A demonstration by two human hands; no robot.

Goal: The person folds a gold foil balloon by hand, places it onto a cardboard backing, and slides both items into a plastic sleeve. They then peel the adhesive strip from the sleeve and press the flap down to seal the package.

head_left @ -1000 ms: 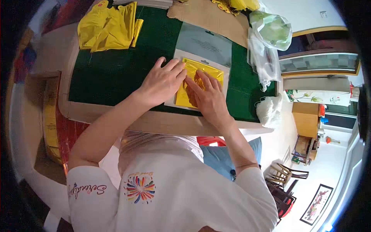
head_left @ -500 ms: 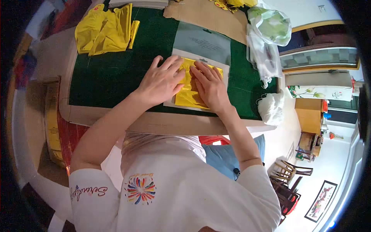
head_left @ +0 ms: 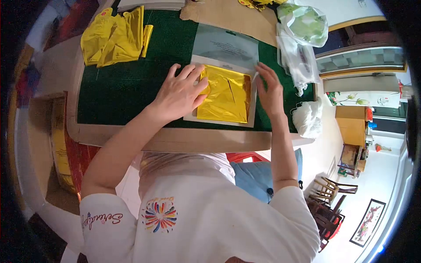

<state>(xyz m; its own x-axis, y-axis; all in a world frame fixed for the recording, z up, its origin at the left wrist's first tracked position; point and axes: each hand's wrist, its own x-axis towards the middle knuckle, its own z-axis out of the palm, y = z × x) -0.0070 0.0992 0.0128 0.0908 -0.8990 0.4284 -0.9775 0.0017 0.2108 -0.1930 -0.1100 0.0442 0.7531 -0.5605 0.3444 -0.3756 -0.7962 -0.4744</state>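
The person's 2 bare hands work at the centre of the frame, around a folded yellow foil piece (head_left: 226, 98). The foil lies flat, roughly square, a little right of centre, with creases across its shiny face. Under it is a pale card (head_left: 190, 116), whose border shows along the left, upper and lower sides; a small dark hanging slot sits just above the foil. Whether the foil lies on the card or inside a clear cover, I cannot tell.

The left hand (head_left: 180, 93) is at the left edge of the foil, palm down, its fingers spread apart, the fingertips touching or just over the foil's upper left corner. The right hand (head_left: 270, 87) is at the right edge of the card, with a gap between thumb and index finger lower down; whether their tips pinch the edge there cannot be told.

Above the card, a grey translucent sheet (head_left: 226, 46) with 1 dark slot and small print lies on the green mat (head_left: 131, 96). More yellow foil (head_left: 115, 39) lies at the upper left of the frame. A plastic bag (head_left: 302, 24) is at the upper right, and white string (head_left: 308, 119) lies below it at the mat's right edge.
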